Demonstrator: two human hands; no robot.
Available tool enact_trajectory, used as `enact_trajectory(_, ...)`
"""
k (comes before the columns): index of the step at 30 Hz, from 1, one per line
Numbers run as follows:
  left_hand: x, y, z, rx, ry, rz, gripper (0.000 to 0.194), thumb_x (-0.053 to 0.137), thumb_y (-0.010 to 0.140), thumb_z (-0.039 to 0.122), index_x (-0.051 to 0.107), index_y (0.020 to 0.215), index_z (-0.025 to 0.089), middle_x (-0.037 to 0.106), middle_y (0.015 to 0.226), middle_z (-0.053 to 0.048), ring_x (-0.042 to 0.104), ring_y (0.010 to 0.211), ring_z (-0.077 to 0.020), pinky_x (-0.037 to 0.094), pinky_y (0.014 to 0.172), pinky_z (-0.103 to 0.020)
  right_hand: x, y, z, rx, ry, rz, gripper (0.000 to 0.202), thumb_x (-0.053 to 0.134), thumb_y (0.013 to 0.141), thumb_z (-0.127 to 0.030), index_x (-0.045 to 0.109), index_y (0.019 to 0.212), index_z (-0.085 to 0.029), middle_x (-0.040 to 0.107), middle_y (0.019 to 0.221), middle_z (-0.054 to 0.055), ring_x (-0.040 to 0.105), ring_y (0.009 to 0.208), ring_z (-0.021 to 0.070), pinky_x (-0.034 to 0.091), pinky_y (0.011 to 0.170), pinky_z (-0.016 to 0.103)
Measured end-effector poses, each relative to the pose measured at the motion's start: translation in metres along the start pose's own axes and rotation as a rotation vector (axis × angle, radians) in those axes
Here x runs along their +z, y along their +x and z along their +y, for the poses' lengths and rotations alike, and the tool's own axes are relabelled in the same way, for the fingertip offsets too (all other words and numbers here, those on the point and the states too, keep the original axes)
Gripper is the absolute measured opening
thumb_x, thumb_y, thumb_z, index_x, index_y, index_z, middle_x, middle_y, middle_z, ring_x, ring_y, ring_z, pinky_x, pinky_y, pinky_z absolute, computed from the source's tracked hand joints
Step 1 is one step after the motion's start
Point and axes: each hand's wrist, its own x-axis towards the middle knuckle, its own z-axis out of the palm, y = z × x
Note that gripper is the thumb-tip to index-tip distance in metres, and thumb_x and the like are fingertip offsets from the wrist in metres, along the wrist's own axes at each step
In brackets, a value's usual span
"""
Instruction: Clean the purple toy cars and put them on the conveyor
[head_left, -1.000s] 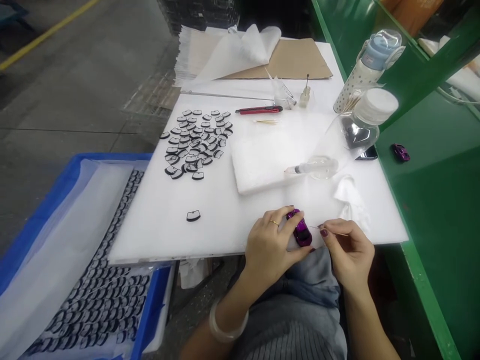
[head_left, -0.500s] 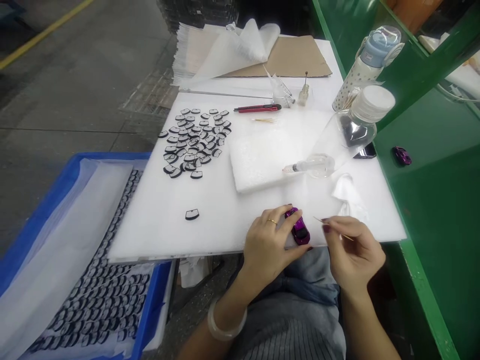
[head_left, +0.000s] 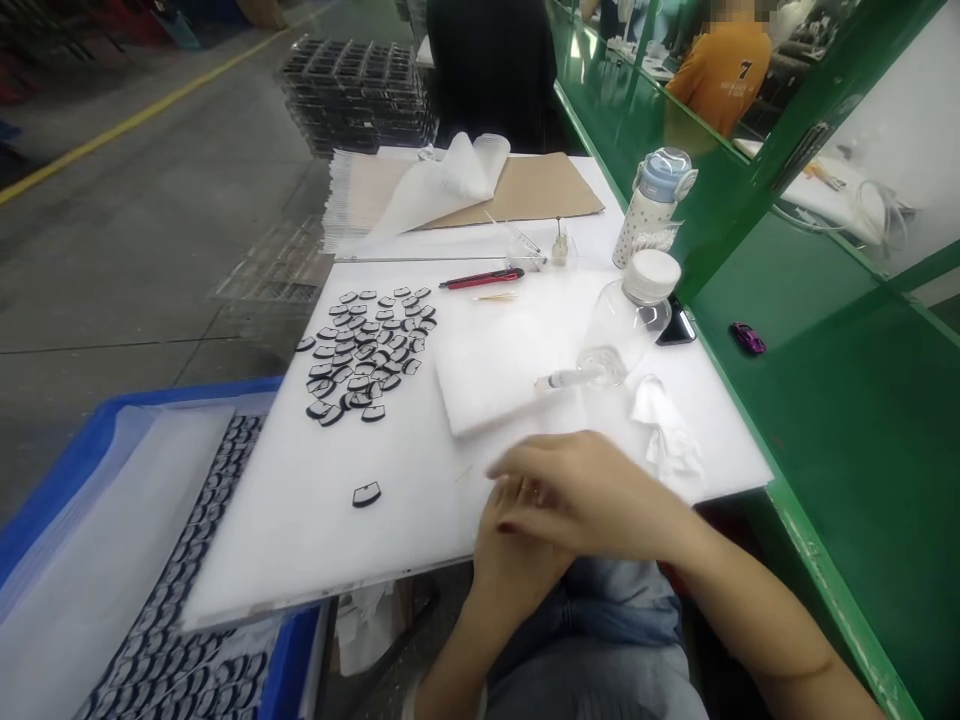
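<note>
1. Denim-clad legs (head_left: 611, 595) at near edge of white surface (head_left: 427, 530), just below hands.
2. Blue crate (head_left: 191, 390) lower left, beside surface: rows of dark-edged pcs (head_left: 172, 580), white sheet (head_left: 112, 530) over part.
3. L hand (head_left: 514, 560) mostly under R hand, at surface's near edge; its fingers largely hidden, can't tell if pinching.
4. R hand (head_left: 589, 500) reaches across, blurred, over L hand. Index & thumb apart, w/ L fingertips showing betw. them; can't tell if they grip anything. Whatever's betw. the hands is hidden.
5. Thin stick (head_left: 463, 474), v. faint, just left of R fingertips; contact w/ surface unclear.
6. Lone dark-edged pc (head_left: 367, 494) on surface, farther left, apart from hands.
7. White cloth (head_left: 664, 430), crumpled, on surface right of hands; white block (head_left: 487, 380) just beyond them.
8. Pile of similar pcs (head_left: 367, 350) left of block. Clear jar (head_left: 630, 312), white cap, right of it; dark phone (head_left: 677, 328) beside jar.
9. Purple toy car (head_left: 748, 338) on green ledge (head_left: 817, 430), right of surface.
10. Red cutter (head_left: 480, 280) past block; cardboard (head_left: 544, 190) at far end.
11. Person in orange shirt (head_left: 724, 75), background, beyond green partition.
</note>
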Motion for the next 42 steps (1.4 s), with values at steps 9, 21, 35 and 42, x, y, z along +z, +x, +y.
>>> enact_trajectory(9, -0.010, 0.007, 0.008, 0.126, 0.049, 0.079, 0.055, 0.064, 0.086, 0.028, 0.051, 0.139, 0.018, 0.053, 0.144, -0.016, 0.054, 0.128, -0.0328, 0.053, 0.096, -0.045, -0.036, -0.069, 0.137, 0.412, -0.059, 0.739, 0.015, 0.064, 0.080, -0.034, 0.070, 0.082, -0.020, 0.071, 0.103, 0.009, 0.063, 0.099, 0.0302, 0.046, 0.089, 0.046)
enact_trajectory(21, -0.042, 0.040, 0.065, -0.312, -1.067, 0.065, 0.037, 0.054, 0.097, 0.045, 0.057, 0.072, 0.017, 0.049, 0.060, 0.001, 0.045, 0.055, -0.0101, 0.037, 0.052, -0.022, 0.012, -0.085, 0.020, 0.212, 1.014, 0.536, 0.032, 0.057, 0.096, -0.043, 0.054, 0.076, -0.020, 0.050, 0.070, 0.000, 0.047, 0.069, 0.0152, 0.041, 0.069, 0.028)
enact_trajectory(35, -0.047, -0.029, 0.027, -0.425, -0.650, 0.197, 0.024, 0.057, 0.092, 0.041, 0.071, 0.087, 0.022, 0.058, 0.062, 0.000, 0.056, 0.056, -0.0145, 0.047, 0.053, -0.024, -0.034, -0.066, 0.039, 0.104, 0.723, 1.461, 0.028, 0.059, 0.093, -0.038, 0.053, 0.070, -0.023, 0.045, 0.056, -0.003, 0.045, 0.050, 0.0151, 0.045, 0.052, 0.030)
enact_trajectory(42, -0.077, -0.085, -0.001, -0.690, -0.322, 0.469, 0.025, 0.064, 0.083, 0.049, 0.073, 0.075, 0.027, 0.065, 0.064, 0.000, 0.059, 0.055, -0.0215, 0.053, 0.055, -0.034, -0.108, 0.001, 0.067, -0.203, -0.501, 1.169, 0.023, 0.056, 0.095, -0.039, 0.065, 0.091, -0.018, 0.062, 0.084, 0.007, 0.056, 0.074, 0.0186, 0.043, 0.063, 0.031)
